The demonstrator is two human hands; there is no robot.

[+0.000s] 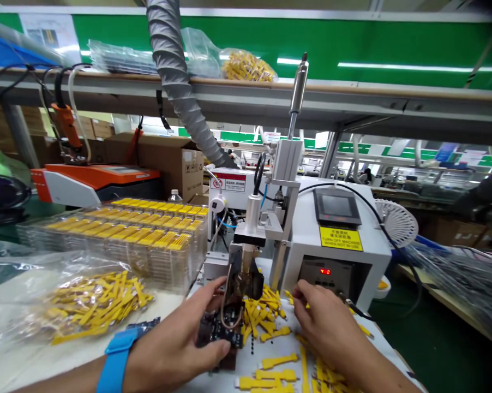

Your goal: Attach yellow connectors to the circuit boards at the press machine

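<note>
Holding a small dark board (218, 332) near the front edge of the worktop (25, 360), the left hand (180, 341) has its fingers closed around it, thumb on top. A blue band (115, 360) sits on that wrist. The board lies right under the metal tip of the press head (246, 278), and a thin brown wire loop (225, 305) hangs over it.

The right hand (323, 322) rests just to the right, with its fingers bent down onto the loose yellow strips (266, 316) scattered on the worktop. I cannot tell if it has pinched one.

To do this step well, I think the board should stay flat and steady under the tip, and the fingers should keep off to the sides of the tip. One strip at a time seems best.

Further left, a clear bag of yellow strips (94, 303) lies on the worktop. Behind it stand clear trays (139, 229) packed with more strips in rows. Toward the back edge sits the white machine (344, 240) with a yellow label (341, 238) and a small screen (336, 207). A gray hose (176, 71) hangs down from above.
</note>
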